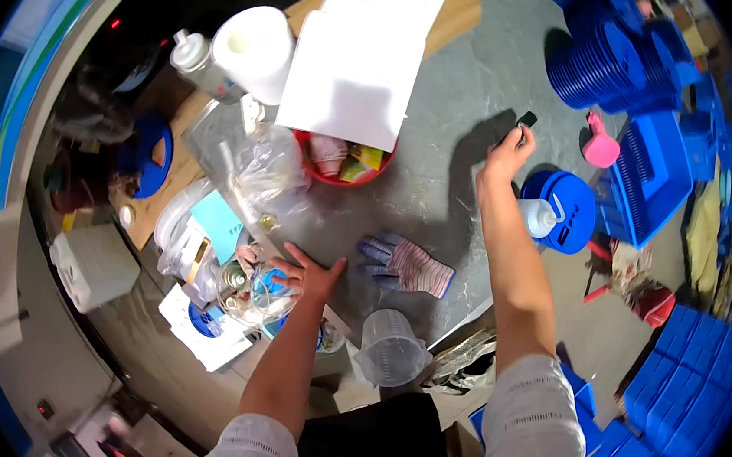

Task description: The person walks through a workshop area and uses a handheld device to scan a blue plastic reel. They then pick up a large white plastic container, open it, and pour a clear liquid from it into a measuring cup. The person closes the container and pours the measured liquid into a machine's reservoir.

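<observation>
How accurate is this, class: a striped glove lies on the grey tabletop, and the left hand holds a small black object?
One slip: in the head view, the right hand, not the left hand, holds the small black object. The striped glove lies on the grey tabletop.

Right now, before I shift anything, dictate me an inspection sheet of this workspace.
Surface: gray tabletop, with faint pale marks.
Things at hand: small dark object; striped glove lying on the tabletop; clear plastic jug at the near edge.
Clutter: white papers partly hiding a red bowl of packets; crumpled clear plastic to its left.
Hands: right hand holds the small dark object; left hand is spread near the tabletop's left edge, contact unclear.
Cables: nothing seen clearly.
Surroundings: stacked blue baskets at upper right; blue crates at lower right.
</observation>
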The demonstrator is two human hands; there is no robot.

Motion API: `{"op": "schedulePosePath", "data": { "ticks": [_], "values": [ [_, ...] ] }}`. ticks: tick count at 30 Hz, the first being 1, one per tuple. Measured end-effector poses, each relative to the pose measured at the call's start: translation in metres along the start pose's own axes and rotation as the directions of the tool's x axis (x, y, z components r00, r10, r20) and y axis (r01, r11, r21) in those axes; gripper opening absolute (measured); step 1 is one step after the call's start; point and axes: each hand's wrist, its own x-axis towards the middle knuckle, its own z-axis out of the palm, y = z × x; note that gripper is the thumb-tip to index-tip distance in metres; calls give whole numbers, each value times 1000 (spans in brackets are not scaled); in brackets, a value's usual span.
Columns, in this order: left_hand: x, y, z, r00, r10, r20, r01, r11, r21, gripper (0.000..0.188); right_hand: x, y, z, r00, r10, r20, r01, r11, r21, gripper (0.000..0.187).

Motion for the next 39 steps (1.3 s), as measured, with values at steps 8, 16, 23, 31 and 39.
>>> {"op": "schedulePosePath", "data": {
  "ticks": [8, 16, 23, 31, 39],
  "values": [
    [25, -115, -61, 912, 395, -114, -411, 884, -225, 125, -323, -220, -159, 552, -68, 831, -258, 934, 248, 39],
    [-231, -374, -253, 395, 874, -281, -916, 353, -189, 96, -615, -211, -300, 225, -188, 956, 245, 961, 131, 40],
    [-340, -587, -386, 755, 166, -635, -589, 598, -544, 75, -882, -305, -297, -665, -82, 742, 63, 984, 164, 42],
    [-446, -743, -468, 638, -601, -482, -395, 283, -874, 75, -1116, -393, -362, -976, -217, 10, -172, 799, 577, 54],
    [-492, -916, -464, 406, -799, -443, -879, -210, -428, 60, -1338, -448, -392, -754, -161, -637, -656, 140, 741, 77]
  ]
}}
